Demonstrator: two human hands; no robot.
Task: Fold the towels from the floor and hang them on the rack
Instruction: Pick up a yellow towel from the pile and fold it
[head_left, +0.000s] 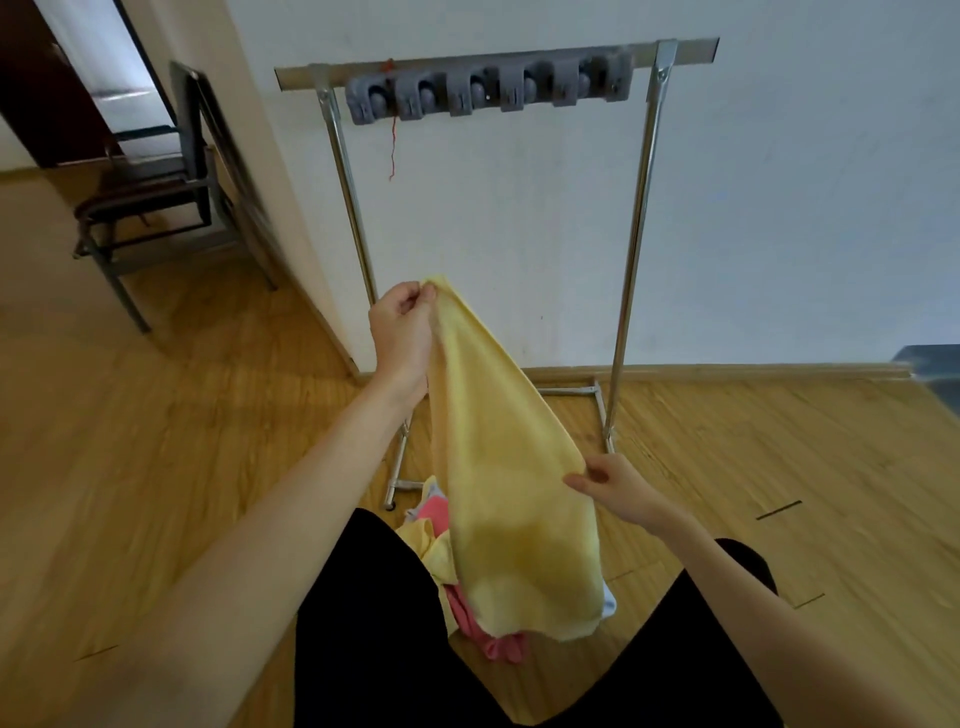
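A yellow towel (511, 499) hangs stretched between my two hands above the floor. My left hand (402, 330) pinches its upper corner, raised in front of the rack. Lower and to the right, my right hand (615, 491) pinches the towel's right edge. Under the towel lies a pile of pink, yellow and pale blue towels (470, 618) on the wooden floor, partly hidden by it and by my black-clad legs. The metal rack (641, 171) stands against the white wall, with nothing draped on its top bar and a grey strip of clips (485, 88) along it.
A dark folding chair (156, 202) stands at the left by a wall corner and doorway. The rack's wheeled base (397, 475) sits on the floor just behind the pile. A grey object (935, 374) pokes in at the right edge.
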